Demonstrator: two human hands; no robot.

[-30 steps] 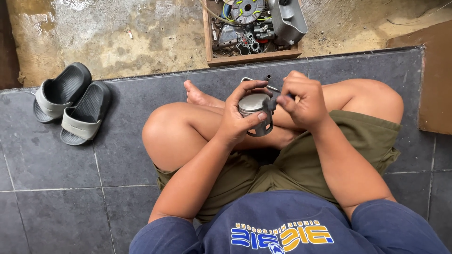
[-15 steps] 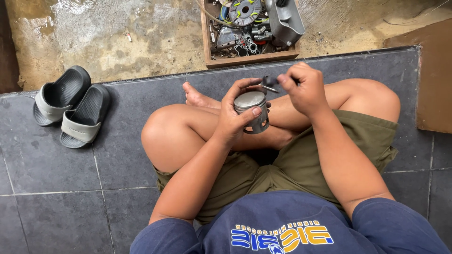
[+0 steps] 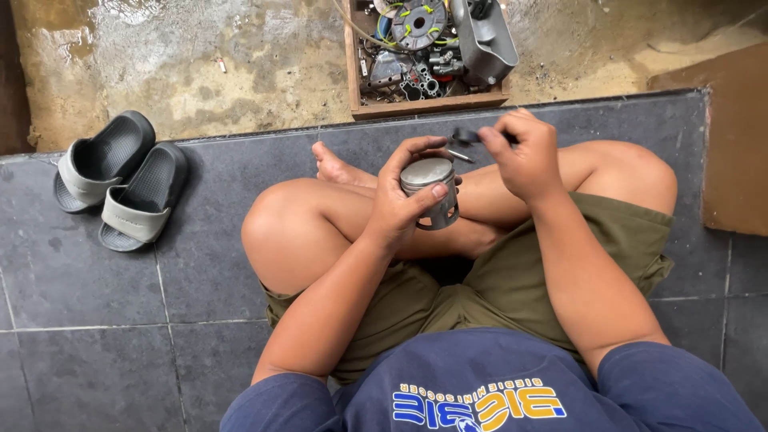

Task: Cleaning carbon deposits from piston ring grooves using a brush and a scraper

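I sit cross-legged on dark grey floor tiles. My left hand (image 3: 400, 204) grips a round grey metal piston (image 3: 430, 192) above my crossed legs, its flat top facing up. My right hand (image 3: 524, 156) is raised just to the right of the piston and pinches a small dark tool (image 3: 464, 138) whose thin metal tip points down towards the piston's top edge. The tool's tip is apart from the piston.
A wooden box (image 3: 428, 104) full of metal engine parts and wires stands on the wet concrete beyond the tile edge. A pair of grey and black slippers (image 3: 120, 180) lies at the left. A brown board (image 3: 736, 152) lies at the right.
My right hand has lifted the small tool up and away from the piston. The left hand has kept hold of the piston and turned it slightly.
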